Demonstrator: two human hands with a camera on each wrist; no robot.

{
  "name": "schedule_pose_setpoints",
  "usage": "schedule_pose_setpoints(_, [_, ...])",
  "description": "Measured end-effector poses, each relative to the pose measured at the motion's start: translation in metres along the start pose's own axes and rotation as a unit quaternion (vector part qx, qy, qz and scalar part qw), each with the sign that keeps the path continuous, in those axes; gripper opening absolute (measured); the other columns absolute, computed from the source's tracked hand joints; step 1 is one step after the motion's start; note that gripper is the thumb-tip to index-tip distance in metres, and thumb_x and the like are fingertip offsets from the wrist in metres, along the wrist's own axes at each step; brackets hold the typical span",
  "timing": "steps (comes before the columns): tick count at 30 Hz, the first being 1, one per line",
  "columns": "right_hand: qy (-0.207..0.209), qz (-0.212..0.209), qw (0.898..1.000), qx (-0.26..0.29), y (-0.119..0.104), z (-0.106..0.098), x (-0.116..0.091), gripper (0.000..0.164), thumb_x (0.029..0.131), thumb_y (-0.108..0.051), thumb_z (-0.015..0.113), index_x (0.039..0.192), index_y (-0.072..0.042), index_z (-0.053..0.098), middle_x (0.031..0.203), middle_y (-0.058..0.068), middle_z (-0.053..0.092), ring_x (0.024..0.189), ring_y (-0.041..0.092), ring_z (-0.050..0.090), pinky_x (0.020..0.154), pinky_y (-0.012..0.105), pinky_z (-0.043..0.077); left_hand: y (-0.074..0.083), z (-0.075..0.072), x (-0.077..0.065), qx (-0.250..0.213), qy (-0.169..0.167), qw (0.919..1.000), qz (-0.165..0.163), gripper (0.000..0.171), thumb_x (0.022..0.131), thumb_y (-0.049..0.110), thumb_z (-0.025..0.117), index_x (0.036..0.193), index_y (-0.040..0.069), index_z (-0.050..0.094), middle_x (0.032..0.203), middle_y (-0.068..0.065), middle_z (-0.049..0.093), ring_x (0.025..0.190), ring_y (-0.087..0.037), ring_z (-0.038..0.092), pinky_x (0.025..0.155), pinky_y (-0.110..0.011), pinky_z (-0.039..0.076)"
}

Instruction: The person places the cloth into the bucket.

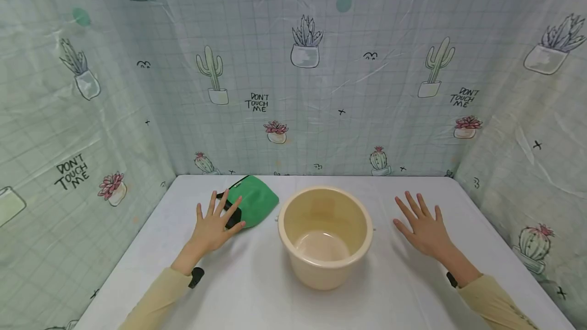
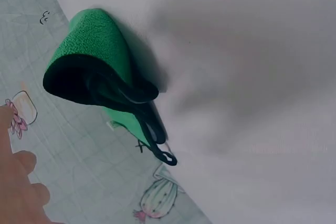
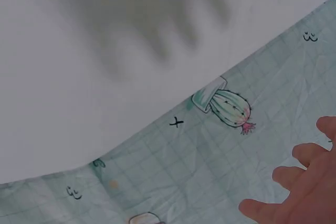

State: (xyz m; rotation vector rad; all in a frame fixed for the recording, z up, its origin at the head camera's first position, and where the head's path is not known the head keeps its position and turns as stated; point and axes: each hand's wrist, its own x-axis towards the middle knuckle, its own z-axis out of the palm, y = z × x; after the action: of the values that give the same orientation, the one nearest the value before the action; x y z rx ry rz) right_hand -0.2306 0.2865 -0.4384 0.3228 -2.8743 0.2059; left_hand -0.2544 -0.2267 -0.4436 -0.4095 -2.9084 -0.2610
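Fingers spread, my left hand (image 1: 211, 230) hovers at the left side of the table, overlapping a green cloth (image 1: 258, 200) in the head view. The left wrist view shows the green cloth (image 2: 100, 32) as fuzzy and folded over, with black edging, a dark hollow facing out and a small black loop at one end. A cream round bucket (image 1: 325, 279) stands upright at the middle, its inside showing nothing but its bare bottom. To its right, my right hand (image 1: 426, 230) is held above the table with spread fingers and nothing in it.
The white table (image 1: 390, 299) has a curtain (image 1: 339, 80) printed with cacti behind it and along both sides. Small knobs stick out from the bucket's sides just below the rim. A soft shadow of the right hand falls on the table.
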Motion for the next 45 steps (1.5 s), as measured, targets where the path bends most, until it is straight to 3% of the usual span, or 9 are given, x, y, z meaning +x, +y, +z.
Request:
schedule_pose_setpoints(11, [0.031, -0.043, 0.998, 0.016, -0.014, -0.014, 0.008, 0.061, 0.092, -0.046, 0.039, 0.143, -0.019, 0.021, 0.15, 0.011, 0.015, 0.14, 0.026, 0.002, 0.101, 0.065, 0.007, -0.007, -0.011, 0.017, 0.006, 0.031, 0.9992, 0.025, 0.069, 0.084, 0.055, 0.049, 0.142, 0.028, 0.023, 0.15, -0.011, 0.013, 0.138, -0.035, 0.001, 0.098, -0.07, 0.002])
schedule_pose_setpoints(18, [0.045, -0.083, 0.995, 0.029, -0.032, -0.03, 0.012, 0.057, 0.09, -0.038, 0.047, 0.141, -0.016, 0.03, 0.146, 0.014, 0.027, 0.135, 0.033, 0.021, 0.102, 0.059, 0.015, -0.009, -0.012, 0.033, 0.041, 0.029, 0.9975, 0.05, 0.067, 0.085, 0.053, 0.048, 0.142, 0.025, 0.026, 0.149, -0.01, 0.018, 0.137, -0.035, 0.012, 0.1, -0.067, 0.009])
schedule_pose_setpoints(24, [0.058, -0.122, 0.99, 0.035, -0.049, -0.038, 0.016, 0.054, 0.091, -0.035, 0.046, 0.139, -0.016, 0.033, 0.146, 0.011, 0.029, 0.134, 0.031, 0.025, 0.102, 0.057, 0.018, -0.01, -0.009, 0.046, 0.054, 0.037, 0.9953, 0.072, 0.064, 0.085, 0.048, 0.052, 0.14, 0.022, 0.032, 0.148, -0.011, 0.024, 0.137, -0.034, 0.015, 0.101, -0.065, 0.013])
schedule_pose_setpoints(29, [0.059, -0.148, 0.986, 0.05, -0.064, -0.045, 0.017, 0.052, 0.092, -0.036, 0.045, 0.139, -0.016, 0.034, 0.146, 0.01, 0.029, 0.134, 0.03, 0.025, 0.103, 0.055, 0.018, -0.01, -0.003, 0.058, 0.058, 0.042, 0.9933, 0.091, 0.059, 0.087, 0.046, 0.051, 0.138, 0.02, 0.036, 0.146, -0.01, 0.028, 0.137, -0.033, 0.017, 0.102, -0.064, 0.015])
schedule_pose_setpoints(39, [0.044, -0.184, 0.98, 0.062, -0.089, -0.046, 0.021, 0.049, 0.093, -0.036, 0.042, 0.139, -0.02, 0.034, 0.147, 0.006, 0.028, 0.135, 0.027, 0.024, 0.104, 0.052, 0.02, -0.011, 0.019, 0.073, 0.057, 0.02, 0.9902, 0.126, 0.056, 0.088, 0.044, 0.049, 0.137, 0.02, 0.038, 0.146, -0.01, 0.029, 0.135, -0.034, 0.023, 0.102, -0.062, 0.018])
schedule_pose_setpoints(45, [0.032, -0.202, 0.977, 0.068, -0.097, -0.044, 0.02, 0.049, 0.092, -0.035, 0.044, 0.138, -0.017, 0.036, 0.147, 0.007, 0.028, 0.135, 0.027, 0.025, 0.103, 0.051, 0.022, -0.01, 0.031, 0.075, 0.064, -0.017, 0.9889, 0.132, 0.062, 0.086, 0.052, 0.048, 0.138, 0.019, 0.036, 0.146, -0.013, 0.027, 0.134, -0.037, 0.022, 0.102, -0.063, 0.016])
